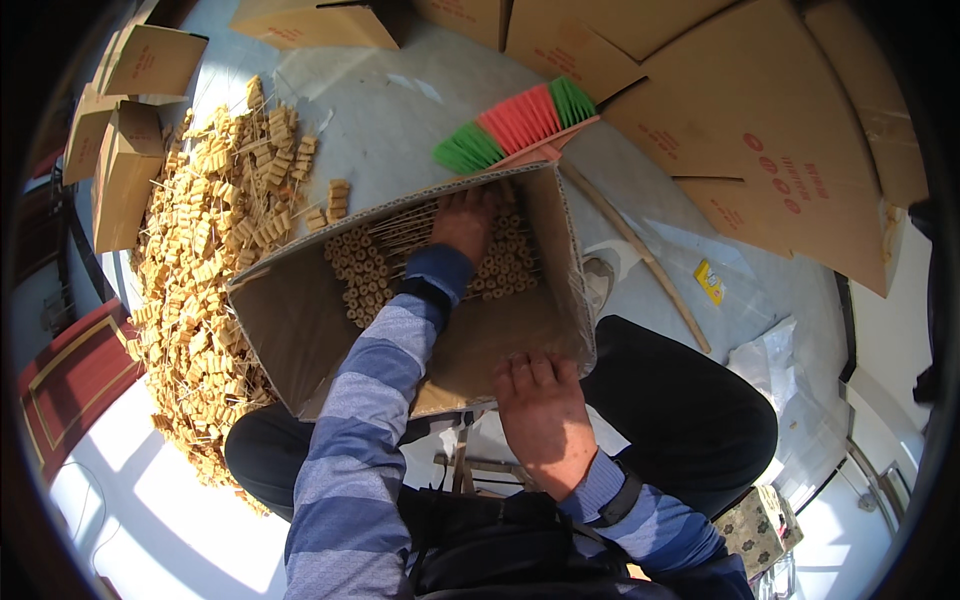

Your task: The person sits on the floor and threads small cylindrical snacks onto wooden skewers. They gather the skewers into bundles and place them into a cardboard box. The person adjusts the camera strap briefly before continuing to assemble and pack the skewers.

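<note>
Presently, head view | left hand [465, 222] reaches inside the carton [535, 320], at the skewered pieces [362, 272]; whether it pinches them, I cannot tell | right hand [545, 420] lays slightly spread fingers over the carton's near side

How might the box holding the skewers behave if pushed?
The box should stay fairly stiff, since its walls look like corrugated cardboard. It may feel heavier toward its far side, where the skewers are stacked.
</note>
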Available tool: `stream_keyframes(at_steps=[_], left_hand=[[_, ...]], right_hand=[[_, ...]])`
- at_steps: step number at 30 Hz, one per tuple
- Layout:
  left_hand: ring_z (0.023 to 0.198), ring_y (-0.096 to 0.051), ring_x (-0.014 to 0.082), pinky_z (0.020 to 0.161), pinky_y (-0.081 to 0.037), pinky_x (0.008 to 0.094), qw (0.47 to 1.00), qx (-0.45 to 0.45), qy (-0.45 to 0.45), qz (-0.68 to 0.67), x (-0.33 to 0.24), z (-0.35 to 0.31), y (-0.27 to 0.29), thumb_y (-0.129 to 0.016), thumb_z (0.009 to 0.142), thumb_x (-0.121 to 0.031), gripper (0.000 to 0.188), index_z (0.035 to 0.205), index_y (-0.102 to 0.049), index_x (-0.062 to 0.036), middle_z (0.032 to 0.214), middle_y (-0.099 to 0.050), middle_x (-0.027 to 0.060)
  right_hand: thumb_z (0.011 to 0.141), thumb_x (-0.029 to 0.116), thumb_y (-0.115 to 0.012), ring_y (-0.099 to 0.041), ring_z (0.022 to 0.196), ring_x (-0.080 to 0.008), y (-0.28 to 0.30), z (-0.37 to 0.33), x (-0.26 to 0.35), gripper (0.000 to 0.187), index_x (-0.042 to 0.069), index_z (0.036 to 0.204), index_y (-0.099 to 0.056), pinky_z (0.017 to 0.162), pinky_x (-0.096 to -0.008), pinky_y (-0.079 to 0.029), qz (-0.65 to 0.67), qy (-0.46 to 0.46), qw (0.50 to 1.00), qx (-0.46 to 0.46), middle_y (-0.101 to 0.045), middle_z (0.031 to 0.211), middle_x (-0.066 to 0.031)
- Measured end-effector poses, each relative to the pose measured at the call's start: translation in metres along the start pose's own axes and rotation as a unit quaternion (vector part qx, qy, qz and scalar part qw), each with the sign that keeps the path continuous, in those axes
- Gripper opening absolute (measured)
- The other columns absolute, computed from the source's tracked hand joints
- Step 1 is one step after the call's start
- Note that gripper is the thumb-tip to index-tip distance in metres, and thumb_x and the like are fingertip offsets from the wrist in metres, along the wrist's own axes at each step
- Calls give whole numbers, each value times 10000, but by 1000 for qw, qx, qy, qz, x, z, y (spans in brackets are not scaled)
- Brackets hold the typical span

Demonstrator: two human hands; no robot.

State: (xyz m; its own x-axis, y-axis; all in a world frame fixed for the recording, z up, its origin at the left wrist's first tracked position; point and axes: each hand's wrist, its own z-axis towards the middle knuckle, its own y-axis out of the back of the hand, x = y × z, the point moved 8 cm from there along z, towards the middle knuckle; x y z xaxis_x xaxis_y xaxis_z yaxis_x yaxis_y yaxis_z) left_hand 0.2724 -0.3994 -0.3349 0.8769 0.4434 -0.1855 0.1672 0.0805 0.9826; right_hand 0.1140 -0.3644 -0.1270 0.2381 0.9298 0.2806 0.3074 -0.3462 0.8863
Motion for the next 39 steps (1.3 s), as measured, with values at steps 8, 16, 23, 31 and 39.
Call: stream_keyframes(at_steps=[8,16,23,31,39], left_hand=[[1050,-634,346,954,-483,476,1000,1,15,-18,5,8,-5,-544,880,-128,281,1144,-624,-76,1071,-647,163],[1056,-618,354,927,-504,494,999,-13,-29,-3,-3,1,1,-559,856,-104,405,1257,-617,-102,1150,-615,172],[1077,-626,353,940,-512,464,998,-10,-68,12,-7,-28,41,-549,860,-87,507,1367,-552,-83,1179,-631,175],[951,-708,385,816,-568,526,942,329,45,-45,33,-54,-7,-439,966,-98,477,1440,-493,-84,1071,-706,240],[872,-711,384,743,-584,505,966,249,-2,-75,40,-55,3,-539,897,-115,528,1425,-515,-126,976,-721,215]], right_hand=[[846,157,-562,-590,1115,-305,5,3,1,319,-20,1088,-667,1027,-468,-414,9,-4,1000,-5,-663,1142,-170],[806,127,-586,-616,1063,-295,7,4,3,292,-25,1047,-650,961,-438,-453,16,-8,1000,9,-673,1070,-167],[806,136,-584,-617,1023,-283,6,5,6,268,-3,1024,-656,937,-422,-457,2,-5,1000,30,-676,1046,-152],[792,145,-594,-615,976,-254,-2,4,10,240,19,988,-654,875,-382,-456,16,8,996,86,-655,935,-96],[828,181,-678,-620,986,-289,32,2,17,236,36,1013,-655,893,-404,-462,153,56,987,2,-651,979,-109]])
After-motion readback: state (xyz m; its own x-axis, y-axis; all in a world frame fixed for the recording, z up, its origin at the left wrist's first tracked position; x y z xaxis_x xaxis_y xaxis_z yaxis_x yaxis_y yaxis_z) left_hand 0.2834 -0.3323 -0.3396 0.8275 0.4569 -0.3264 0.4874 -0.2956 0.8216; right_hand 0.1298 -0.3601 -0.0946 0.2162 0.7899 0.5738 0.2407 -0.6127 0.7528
